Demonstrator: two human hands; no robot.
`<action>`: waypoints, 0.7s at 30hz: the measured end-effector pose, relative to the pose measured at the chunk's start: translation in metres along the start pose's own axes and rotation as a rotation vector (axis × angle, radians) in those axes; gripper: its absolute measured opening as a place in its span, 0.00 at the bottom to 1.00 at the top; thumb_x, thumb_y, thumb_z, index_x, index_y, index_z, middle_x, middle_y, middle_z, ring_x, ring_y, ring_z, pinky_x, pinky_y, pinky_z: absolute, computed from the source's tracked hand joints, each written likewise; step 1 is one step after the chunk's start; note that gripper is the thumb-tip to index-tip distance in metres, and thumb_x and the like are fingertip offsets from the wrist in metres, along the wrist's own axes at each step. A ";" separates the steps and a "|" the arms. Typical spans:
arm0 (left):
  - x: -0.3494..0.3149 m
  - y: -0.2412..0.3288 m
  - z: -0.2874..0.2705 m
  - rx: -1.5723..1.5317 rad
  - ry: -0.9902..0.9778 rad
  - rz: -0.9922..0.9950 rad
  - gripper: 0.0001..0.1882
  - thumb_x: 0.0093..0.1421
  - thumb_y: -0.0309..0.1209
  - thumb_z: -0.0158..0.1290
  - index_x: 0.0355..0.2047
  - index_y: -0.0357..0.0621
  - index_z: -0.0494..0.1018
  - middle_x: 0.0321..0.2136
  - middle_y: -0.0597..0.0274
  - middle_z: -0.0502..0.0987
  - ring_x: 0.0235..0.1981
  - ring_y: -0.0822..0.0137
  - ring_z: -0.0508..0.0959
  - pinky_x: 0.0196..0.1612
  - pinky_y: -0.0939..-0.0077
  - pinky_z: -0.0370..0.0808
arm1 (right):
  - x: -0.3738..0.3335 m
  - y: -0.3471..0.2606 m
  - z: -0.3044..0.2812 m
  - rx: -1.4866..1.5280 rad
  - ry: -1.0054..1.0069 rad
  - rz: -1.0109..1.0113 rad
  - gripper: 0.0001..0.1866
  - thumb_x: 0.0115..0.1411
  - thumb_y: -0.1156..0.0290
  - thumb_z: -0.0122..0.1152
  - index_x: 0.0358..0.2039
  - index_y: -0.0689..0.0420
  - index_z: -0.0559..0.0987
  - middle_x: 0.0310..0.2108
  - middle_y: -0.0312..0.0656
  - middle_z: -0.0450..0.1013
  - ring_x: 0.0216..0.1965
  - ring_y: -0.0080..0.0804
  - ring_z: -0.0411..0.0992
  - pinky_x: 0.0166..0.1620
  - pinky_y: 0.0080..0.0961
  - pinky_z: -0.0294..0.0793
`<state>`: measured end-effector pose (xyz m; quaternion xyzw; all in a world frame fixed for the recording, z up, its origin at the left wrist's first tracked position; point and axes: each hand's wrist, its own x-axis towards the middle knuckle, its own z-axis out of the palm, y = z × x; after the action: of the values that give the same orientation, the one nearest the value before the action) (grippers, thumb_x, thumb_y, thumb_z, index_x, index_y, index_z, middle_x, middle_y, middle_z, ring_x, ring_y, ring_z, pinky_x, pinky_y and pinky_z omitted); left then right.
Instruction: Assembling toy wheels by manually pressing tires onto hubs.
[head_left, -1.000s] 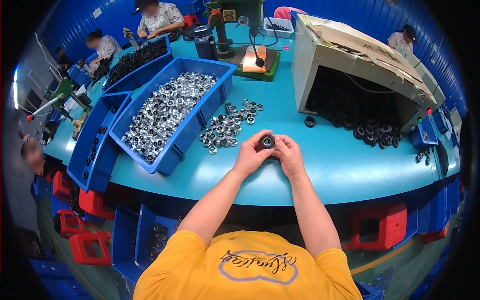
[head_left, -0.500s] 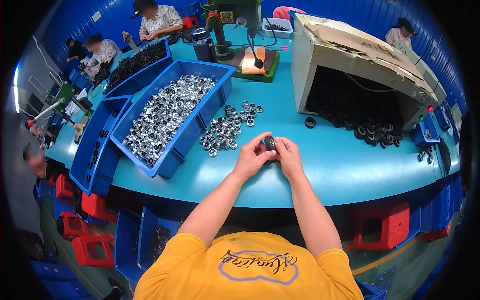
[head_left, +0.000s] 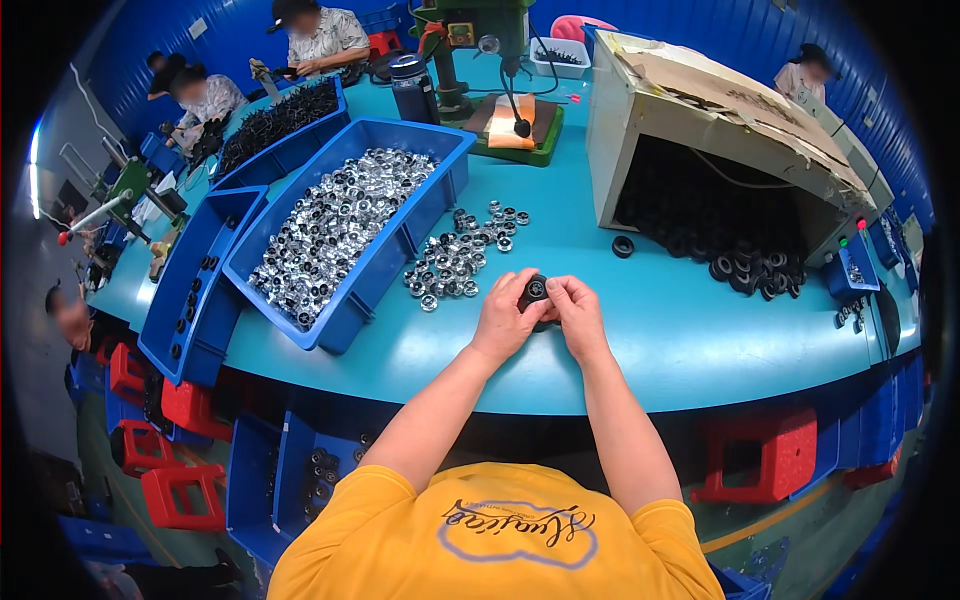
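Step in hand: both hands are pressing a small black ring part (head_left: 537, 290) together at the table edge; it looks like a fitting or seating step, judged from the pinch.
Left hand (head_left: 505, 322): fingers are closing around the left side of the part, thumb on top.
Right hand (head_left: 578, 315): fingertips are clamping the right side, thumb meeting the left thumb.
Part location: it is being held just above the teal table (head_left: 680, 340), just right of the loose pile of silver rings (head_left: 455, 260).
Nearby: the blue bin of silver parts (head_left: 340, 225) is sitting to the left; black rings (head_left: 750, 270) are spilling from the grey box (head_left: 720, 150) at right.
Next move calls for: even pressure from both thumbs, then a free hand for the next silver ring, probably.
Change from earlier frames: the hands are staying in the same spot and grip; the view is shifting slightly; the part is remaining between the fingertips.
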<state>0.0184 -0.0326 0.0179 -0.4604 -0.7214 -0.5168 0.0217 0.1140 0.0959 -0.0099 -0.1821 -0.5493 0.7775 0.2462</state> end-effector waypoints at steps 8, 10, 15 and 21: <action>0.000 0.011 -0.003 -0.222 0.018 -0.105 0.24 0.55 0.28 0.67 0.53 0.41 0.77 0.40 0.56 0.79 0.38 0.61 0.81 0.41 0.68 0.78 | 0.000 0.001 0.000 0.041 0.021 0.015 0.17 0.74 0.57 0.58 0.38 0.60 0.80 0.31 0.36 0.78 0.27 0.19 0.75 0.30 0.16 0.77; 0.001 0.007 -0.004 -0.207 0.003 -0.096 0.24 0.56 0.28 0.67 0.53 0.41 0.77 0.40 0.57 0.78 0.38 0.63 0.81 0.42 0.69 0.79 | -0.001 -0.001 0.001 0.038 0.024 0.022 0.18 0.75 0.56 0.57 0.38 0.60 0.79 0.30 0.35 0.78 0.26 0.19 0.75 0.29 0.16 0.76; 0.002 0.008 -0.008 -0.226 -0.027 -0.100 0.22 0.59 0.29 0.65 0.53 0.40 0.77 0.40 0.60 0.78 0.40 0.66 0.80 0.43 0.71 0.78 | -0.002 -0.004 0.002 0.031 0.037 0.018 0.18 0.76 0.56 0.54 0.45 0.59 0.79 0.31 0.35 0.77 0.27 0.18 0.74 0.29 0.16 0.76; 0.001 -0.023 -0.003 -0.989 -0.148 -0.464 0.22 0.73 0.39 0.54 0.60 0.39 0.74 0.41 0.63 0.77 0.41 0.67 0.77 0.42 0.70 0.78 | -0.006 -0.015 0.011 0.027 0.056 -0.041 0.17 0.75 0.58 0.57 0.53 0.59 0.79 0.32 0.33 0.75 0.28 0.17 0.73 0.28 0.15 0.75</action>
<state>0.0003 -0.0349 0.0033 -0.2798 -0.4747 -0.7517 -0.3624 0.1158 0.0878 0.0081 -0.1891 -0.5354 0.7742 0.2798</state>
